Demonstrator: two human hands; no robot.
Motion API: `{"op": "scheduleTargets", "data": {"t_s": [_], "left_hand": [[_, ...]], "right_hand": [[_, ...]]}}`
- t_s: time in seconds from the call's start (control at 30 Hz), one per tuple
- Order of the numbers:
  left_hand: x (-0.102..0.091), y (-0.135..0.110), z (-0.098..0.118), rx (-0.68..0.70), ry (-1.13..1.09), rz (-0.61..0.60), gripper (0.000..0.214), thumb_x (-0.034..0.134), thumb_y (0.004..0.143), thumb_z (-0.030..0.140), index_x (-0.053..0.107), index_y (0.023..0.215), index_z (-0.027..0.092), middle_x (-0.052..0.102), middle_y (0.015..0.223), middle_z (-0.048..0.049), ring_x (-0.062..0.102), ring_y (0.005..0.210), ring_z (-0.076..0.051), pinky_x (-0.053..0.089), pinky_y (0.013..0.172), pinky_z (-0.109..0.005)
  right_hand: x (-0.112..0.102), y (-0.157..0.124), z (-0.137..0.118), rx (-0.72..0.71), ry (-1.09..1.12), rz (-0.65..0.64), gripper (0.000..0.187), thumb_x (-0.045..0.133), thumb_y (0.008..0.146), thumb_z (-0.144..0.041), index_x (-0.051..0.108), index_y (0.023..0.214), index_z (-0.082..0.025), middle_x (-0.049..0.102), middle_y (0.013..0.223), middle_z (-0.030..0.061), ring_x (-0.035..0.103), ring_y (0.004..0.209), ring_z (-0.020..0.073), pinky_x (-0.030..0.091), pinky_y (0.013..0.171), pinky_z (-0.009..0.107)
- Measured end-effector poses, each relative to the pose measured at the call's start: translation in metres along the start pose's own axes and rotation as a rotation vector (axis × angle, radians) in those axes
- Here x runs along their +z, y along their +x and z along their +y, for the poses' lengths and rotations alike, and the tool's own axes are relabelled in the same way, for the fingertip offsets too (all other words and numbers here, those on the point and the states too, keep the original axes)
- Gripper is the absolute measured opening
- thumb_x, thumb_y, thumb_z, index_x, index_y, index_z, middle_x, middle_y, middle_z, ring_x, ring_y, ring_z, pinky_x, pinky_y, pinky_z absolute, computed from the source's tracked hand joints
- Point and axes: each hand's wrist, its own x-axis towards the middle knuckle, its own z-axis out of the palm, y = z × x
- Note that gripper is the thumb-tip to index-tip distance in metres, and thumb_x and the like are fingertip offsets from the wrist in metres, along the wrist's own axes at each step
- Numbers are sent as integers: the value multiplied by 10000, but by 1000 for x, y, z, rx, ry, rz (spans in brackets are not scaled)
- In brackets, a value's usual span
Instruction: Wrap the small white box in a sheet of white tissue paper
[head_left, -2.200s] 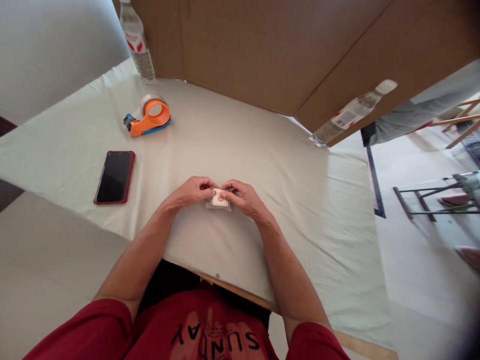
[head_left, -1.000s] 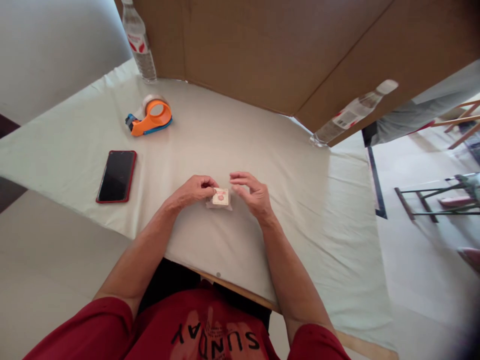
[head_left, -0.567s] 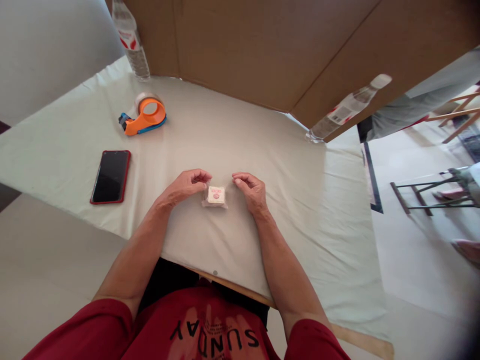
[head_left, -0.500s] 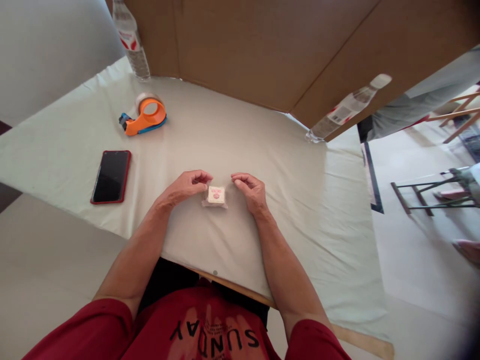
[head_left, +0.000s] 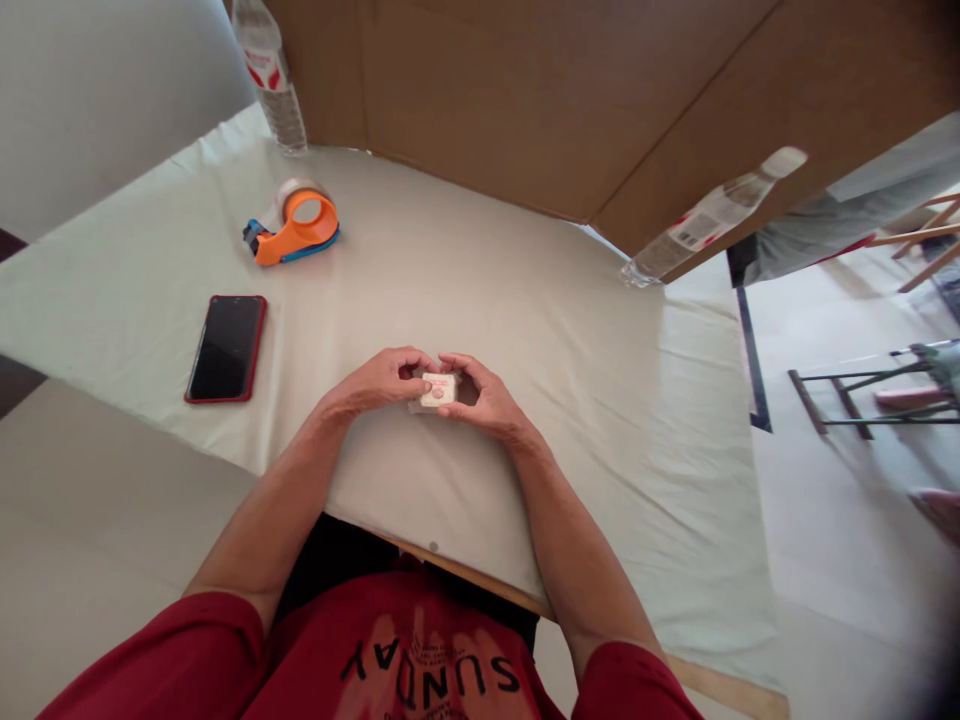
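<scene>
A small cream-coloured block with red print (head_left: 437,393), in a clear wrapper, is at the near middle of the cloth-covered table. My left hand (head_left: 390,380) grips its left side, with the thumb over its face. From the right, my right hand (head_left: 484,398) closes round the other side, thumb at the lower corner and fingers at the upper edge. The block's far edge is partly hidden by my fingers. I cannot tell whether it is lifted off the cloth.
A phone in a red case (head_left: 226,348) lies on the left. Behind it is an orange tape dispenser (head_left: 296,235). One water bottle (head_left: 271,80) stands back left, another (head_left: 709,222) back right, by a tall cardboard panel (head_left: 487,100). A folding stool frame (head_left: 862,395) is right of the table.
My right hand has moved left and closed on the block. My left thumb has come onto its face. The view has shifted slightly.
</scene>
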Motion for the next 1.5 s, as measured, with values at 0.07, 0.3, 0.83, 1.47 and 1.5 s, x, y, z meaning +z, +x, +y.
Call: {"op": "scheduleTargets", "data": {"t_s": [0.07, 0.3, 0.83, 1.47, 1.5], "left_hand": [[0, 1, -1, 24, 11, 2, 265, 632, 709, 313, 726, 915, 173, 625, 848, -10, 500, 701, -127, 394, 638, -252], [-1, 1, 0, 21, 19, 16, 286, 645, 704, 339, 707, 926, 169, 567, 800, 1, 484, 706, -131, 384, 629, -254], [-5, 6, -13, -95, -160, 320, 292, 607, 699, 350, 699, 908, 166, 688, 868, -27, 594, 769, -161, 439, 732, -290], [-6, 3, -4, -88, -48, 229, 206, 617, 709, 360, 658, 761, 164, 583, 653, 24, 469, 604, -113, 357, 577, -250], [-6, 2, -3, -85, -44, 187, 209, 626, 708, 368, 650, 750, 165, 570, 644, 27, 465, 601, -111, 348, 572, -249]], "right_hand": [[0, 0, 0, 3, -13, 7, 739, 844, 663, -512, 611, 1305, -232, 667, 1224, 103, 614, 1165, 289, 441, 1052, 448], [1, 1, -3, 3, -1, 17, 693, 838, 669, -495, 624, 1276, -239, 681, 1207, 87, 628, 1139, 276, 455, 1027, 434], [-5, 1, 8, 106, 425, 303, 477, 771, 723, -583, 704, 1057, -249, 724, 1157, 61, 636, 1150, 248, 465, 1058, 417], [-8, 26, 0, 254, 15, 288, 290, 634, 790, -403, 720, 971, -193, 722, 859, 36, 621, 763, 176, 507, 700, 319], [-9, 31, -2, 234, -60, 243, 250, 635, 784, -381, 733, 921, -197, 725, 845, 38, 616, 757, 178, 499, 717, 326]]}}
